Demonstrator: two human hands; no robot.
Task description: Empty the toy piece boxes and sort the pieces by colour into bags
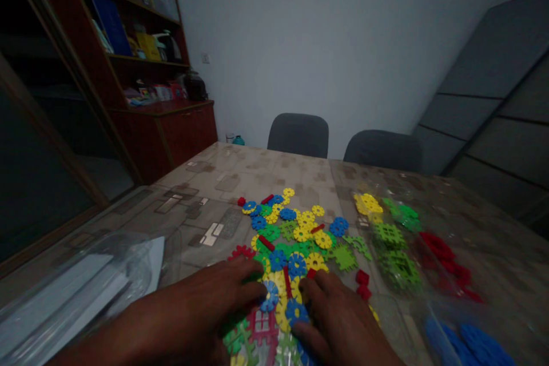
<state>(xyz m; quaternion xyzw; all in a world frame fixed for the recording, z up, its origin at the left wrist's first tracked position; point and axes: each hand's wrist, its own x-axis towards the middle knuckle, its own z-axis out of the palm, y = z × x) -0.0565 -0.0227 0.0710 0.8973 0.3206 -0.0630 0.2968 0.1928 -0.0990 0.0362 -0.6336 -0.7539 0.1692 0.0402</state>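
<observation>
A heap of plastic interlocking discs and squares (295, 234), blue, yellow, green and red, lies spread on the table (240, 177). My left hand (210, 297) rests on the near edge of the heap, fingers curled, its tips touching a blue gear disc (271, 296). My right hand (338, 320) lies beside it with fingers bent down onto the pieces, next to another blue disc (295, 311) and a red stick (287, 282). Whether either hand grips a piece is hidden in the dim light.
Clear bags hold sorted pieces at the right: yellow (368, 204), green (397, 251), red (446, 263), blue (472, 346). A clear plastic box (86, 286) sits at the near left. Two grey chairs (298, 134) stand behind the table; a wooden shelf unit (141, 68) is at the left.
</observation>
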